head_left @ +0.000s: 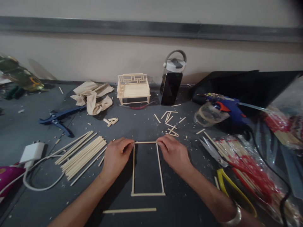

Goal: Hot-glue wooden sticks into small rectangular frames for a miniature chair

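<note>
A rectangular frame of thin wooden sticks [148,194] lies on the dark table between my hands. My left hand [119,154] pinches the left end of its far short stick [145,142], at the corner. At the opposite far corner, my right hand [174,153] pinches that stick's right end. Both sets of fingertips are closed, and the contact points are partly hidden. One loose wooden stick [129,210] lies nearer to me, below the frame. Left of my left hand is a bundle of long sticks [82,157].
A small wooden model bench [133,90] stands at the back, beside a phone [171,89] leaning on a bottle [175,64]. A blue glue gun [233,108], scissors [236,186] and bagged sticks [251,160] lie right. Blue cutters [56,119] and a white charger [32,153] sit left.
</note>
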Tool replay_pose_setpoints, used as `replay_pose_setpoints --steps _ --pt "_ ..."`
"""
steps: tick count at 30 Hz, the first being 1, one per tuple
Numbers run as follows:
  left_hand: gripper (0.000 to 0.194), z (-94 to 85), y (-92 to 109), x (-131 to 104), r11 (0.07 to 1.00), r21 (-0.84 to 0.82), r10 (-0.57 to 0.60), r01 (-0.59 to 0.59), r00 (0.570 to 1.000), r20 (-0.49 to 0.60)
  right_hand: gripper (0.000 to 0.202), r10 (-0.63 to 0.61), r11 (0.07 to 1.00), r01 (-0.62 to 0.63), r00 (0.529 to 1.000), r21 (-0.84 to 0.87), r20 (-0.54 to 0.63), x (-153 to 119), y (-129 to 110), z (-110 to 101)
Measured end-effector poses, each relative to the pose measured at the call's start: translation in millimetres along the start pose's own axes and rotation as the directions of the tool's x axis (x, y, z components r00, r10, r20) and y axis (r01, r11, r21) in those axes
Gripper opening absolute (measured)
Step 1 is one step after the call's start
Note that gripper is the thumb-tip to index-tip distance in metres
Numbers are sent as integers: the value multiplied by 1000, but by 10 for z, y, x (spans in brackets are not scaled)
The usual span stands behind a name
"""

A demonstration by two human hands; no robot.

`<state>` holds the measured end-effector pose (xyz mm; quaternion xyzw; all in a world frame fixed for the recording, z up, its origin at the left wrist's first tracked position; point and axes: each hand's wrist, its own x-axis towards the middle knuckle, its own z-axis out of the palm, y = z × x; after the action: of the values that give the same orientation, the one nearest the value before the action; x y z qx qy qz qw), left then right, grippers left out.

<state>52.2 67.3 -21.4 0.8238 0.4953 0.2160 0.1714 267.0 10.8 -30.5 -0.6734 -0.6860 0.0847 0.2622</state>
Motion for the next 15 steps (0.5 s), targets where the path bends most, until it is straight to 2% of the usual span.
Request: replay_pose_setpoints --steps 15 --pt "15 -22 42 8 1000 21 -12 12 1000 6 23 -26 1000 26 1000 -18 2 -20 -6 -13"
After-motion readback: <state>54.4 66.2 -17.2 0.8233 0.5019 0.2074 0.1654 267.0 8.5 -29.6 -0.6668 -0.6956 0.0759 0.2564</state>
